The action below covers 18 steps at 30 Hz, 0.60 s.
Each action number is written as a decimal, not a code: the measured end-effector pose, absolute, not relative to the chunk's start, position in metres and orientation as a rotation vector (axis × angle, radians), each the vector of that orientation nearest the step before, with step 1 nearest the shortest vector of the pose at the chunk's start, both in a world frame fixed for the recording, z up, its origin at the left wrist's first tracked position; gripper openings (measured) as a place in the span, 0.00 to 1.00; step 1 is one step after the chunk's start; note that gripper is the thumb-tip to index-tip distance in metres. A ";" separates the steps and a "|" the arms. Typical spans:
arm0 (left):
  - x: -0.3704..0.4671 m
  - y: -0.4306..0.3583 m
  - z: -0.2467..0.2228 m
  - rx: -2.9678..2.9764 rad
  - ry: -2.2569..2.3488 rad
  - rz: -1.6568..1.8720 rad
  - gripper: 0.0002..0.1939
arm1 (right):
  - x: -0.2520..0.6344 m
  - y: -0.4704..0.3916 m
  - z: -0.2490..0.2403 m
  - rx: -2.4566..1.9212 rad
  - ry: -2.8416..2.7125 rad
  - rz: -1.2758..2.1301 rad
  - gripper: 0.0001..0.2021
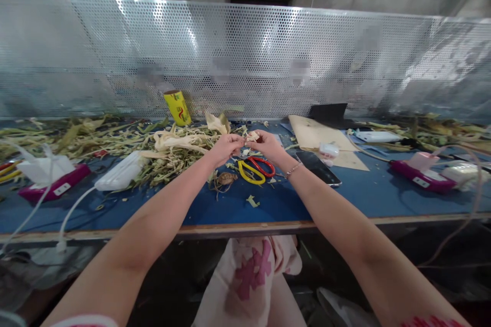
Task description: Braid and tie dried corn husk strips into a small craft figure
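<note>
My left hand (pixel 227 147) and my right hand (pixel 268 145) meet over the middle of the blue table, fingertips pinched close together. A small pale, crumpled piece of dried plant (pixel 252 136) sits in the fingers of my right hand. What my left fingertips pinch is too small to make out. Just below the hands lie scissors (pixel 252 169) with one yellow and one red handle. A brown, dry tuft with thin strands (pixel 225 179) rests to their left, and a pale green scrap (pixel 252 201) lies nearer the edge.
Dried stalks and husks (pixel 172 156) are heaped on the left. A yellow tube (pixel 178 108) stands before the perforated metal screen (pixel 261 51). To the right are a phone (pixel 318 167) and cardboard (pixel 322 135). Magenta power strips (pixel 422 176) and a white one (pixel 119 171) trail cables.
</note>
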<state>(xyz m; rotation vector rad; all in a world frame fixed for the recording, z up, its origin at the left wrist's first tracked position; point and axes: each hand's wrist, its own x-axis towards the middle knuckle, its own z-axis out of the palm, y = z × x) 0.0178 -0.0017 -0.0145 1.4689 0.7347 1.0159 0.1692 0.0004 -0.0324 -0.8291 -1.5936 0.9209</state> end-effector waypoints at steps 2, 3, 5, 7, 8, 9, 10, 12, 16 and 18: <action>0.018 -0.001 -0.014 1.455 0.743 1.003 0.05 | 0.169 -0.003 -0.029 -0.822 -1.619 0.895 0.16; 0.017 -0.001 -0.013 1.450 0.740 0.989 0.05 | 0.169 -0.005 -0.028 -0.818 -1.636 0.883 0.15; 0.015 0.000 -0.012 1.449 0.727 0.958 0.05 | 0.169 -0.008 -0.026 -0.808 -1.674 0.869 0.14; 0.013 0.001 -0.012 1.448 0.711 0.924 0.06 | 0.170 -0.011 -0.025 -0.794 -1.699 0.861 0.13; 0.011 0.002 -0.012 1.447 0.699 0.905 0.07 | 0.170 -0.012 -0.025 -0.792 -1.709 0.852 0.12; 0.010 0.003 -0.012 1.444 0.687 0.886 0.08 | 0.171 -0.013 -0.025 -0.796 -1.719 0.839 0.12; 0.008 0.003 -0.012 1.443 0.677 0.863 0.09 | 0.171 -0.014 -0.025 -0.802 -1.729 0.822 0.11; 0.006 0.004 -0.013 1.441 0.660 0.821 0.09 | 0.172 -0.016 -0.024 -0.816 -1.757 0.793 0.09; 0.006 0.002 -0.013 1.422 0.624 0.782 0.10 | 0.176 -0.017 -0.021 -0.833 -1.837 0.776 0.08; 0.007 0.000 -0.011 1.417 0.615 0.768 0.10 | 0.177 -0.017 -0.020 -0.850 -1.880 0.733 0.07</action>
